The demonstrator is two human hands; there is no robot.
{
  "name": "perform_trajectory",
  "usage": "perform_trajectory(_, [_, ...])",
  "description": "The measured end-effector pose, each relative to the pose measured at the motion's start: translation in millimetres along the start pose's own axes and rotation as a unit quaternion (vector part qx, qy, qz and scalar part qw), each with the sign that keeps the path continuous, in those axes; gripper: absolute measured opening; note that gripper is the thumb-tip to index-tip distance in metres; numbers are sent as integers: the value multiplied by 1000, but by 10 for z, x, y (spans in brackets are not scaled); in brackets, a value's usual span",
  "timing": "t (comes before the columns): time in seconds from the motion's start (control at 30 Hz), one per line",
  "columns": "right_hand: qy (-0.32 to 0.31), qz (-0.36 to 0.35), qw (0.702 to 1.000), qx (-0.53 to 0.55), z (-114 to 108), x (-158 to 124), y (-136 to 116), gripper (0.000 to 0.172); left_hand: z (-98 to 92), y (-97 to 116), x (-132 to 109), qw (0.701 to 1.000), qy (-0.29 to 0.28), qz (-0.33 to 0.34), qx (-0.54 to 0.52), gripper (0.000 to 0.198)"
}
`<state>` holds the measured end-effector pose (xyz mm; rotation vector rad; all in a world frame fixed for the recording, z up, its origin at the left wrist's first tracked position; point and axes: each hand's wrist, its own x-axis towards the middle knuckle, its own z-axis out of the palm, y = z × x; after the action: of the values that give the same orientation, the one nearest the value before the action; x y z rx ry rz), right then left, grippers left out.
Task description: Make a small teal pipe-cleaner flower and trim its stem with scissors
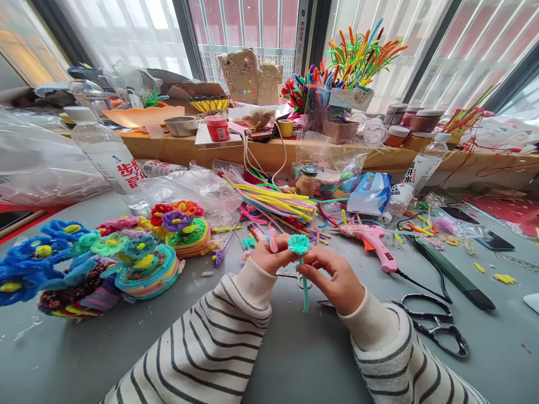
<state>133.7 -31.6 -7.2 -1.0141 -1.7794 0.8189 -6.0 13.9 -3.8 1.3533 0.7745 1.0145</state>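
A teal pipe-cleaner flower [298,244] sits between my two hands above the grey table [295,348]; its green stem [305,292] hangs down between them. My left hand [270,255] pinches the flower head from the left, with a pink pipe-cleaner piece [273,239] sticking up by its fingers. My right hand [337,280] is curled around the stem just below the head. Both wrists wear striped sleeves.
Finished pipe-cleaner flowers [84,264] lie piled at left. A pink glue gun [373,241], black scissors [438,322] and a dark bar [455,275] lie at right. Loose pipe cleaners [273,199], plastic bags, bottles and jars crowd the back ledge.
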Motion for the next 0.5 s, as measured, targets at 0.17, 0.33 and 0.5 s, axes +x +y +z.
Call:
perform_trajectory(0.17, [-26, 0, 1000, -4, -31, 1, -49, 14, 7, 87, -34, 997, 13, 71, 10, 14])
perform_trajectory(0.33, [-42, -8, 999, -13, -51, -1, -49, 14, 3, 116, -30, 997, 4, 77, 12, 15])
perform_trajectory(0.5, [28, -8, 999, -24, -23, -18, -21, 15, 16, 87, -22, 999, -16, 18, -48, 18])
